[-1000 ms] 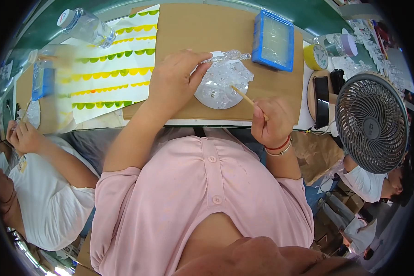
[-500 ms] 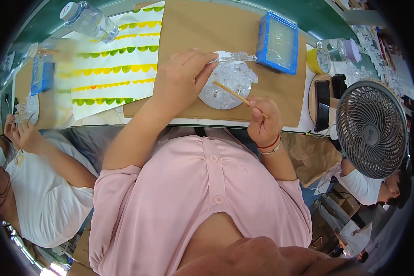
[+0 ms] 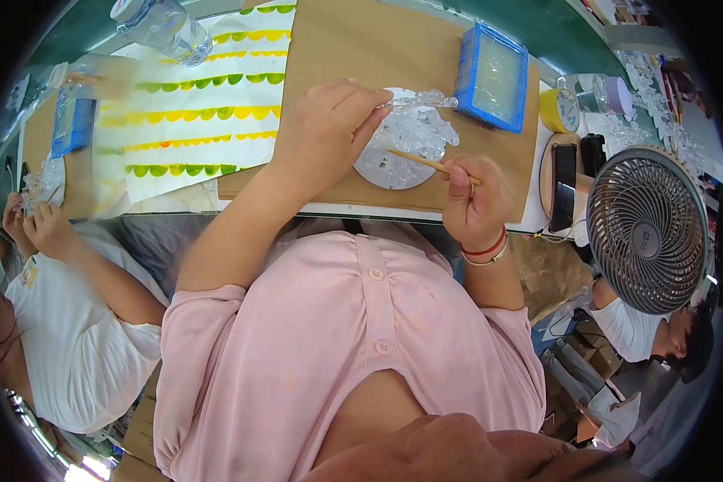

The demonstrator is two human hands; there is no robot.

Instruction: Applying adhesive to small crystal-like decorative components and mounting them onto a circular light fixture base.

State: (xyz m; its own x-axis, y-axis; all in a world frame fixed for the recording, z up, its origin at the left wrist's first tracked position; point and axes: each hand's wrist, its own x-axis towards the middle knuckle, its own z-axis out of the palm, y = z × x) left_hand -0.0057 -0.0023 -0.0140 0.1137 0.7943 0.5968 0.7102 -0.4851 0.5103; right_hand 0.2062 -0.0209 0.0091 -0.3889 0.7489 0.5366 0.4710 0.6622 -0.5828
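My left hand point(image 3: 333, 132) is closed in a pinch on one end of a clear beaded piece point(image 3: 426, 100), whose other end points toward the blue tray. Below that piece lies a round white plate point(image 3: 403, 181) covered with small clear plastic pieces point(image 3: 414, 138). My right hand point(image 3: 475, 197) grips a thin wooden stick point(image 3: 426, 161). The stick's tip points left, over the clear pieces on the plate. Whether the tip touches any of them I cannot tell.
A blue tray point(image 3: 491, 78) with a pale filling stands beyond the plate on brown cardboard point(image 3: 345, 48). Left is a patterned sheet point(image 3: 209, 128) and a clear bottle point(image 3: 165, 30). A fan point(image 3: 648, 230), phone point(image 3: 564, 185) and yellow tape roll point(image 3: 558, 110) stand right. A co-worker's hand point(image 3: 48, 229) works far left.
My right hand has moved a little right and up, drawing the stick's tip rightward over the plate. My left hand keeps its pinch on the clear piece. The whole view has shifted slightly.
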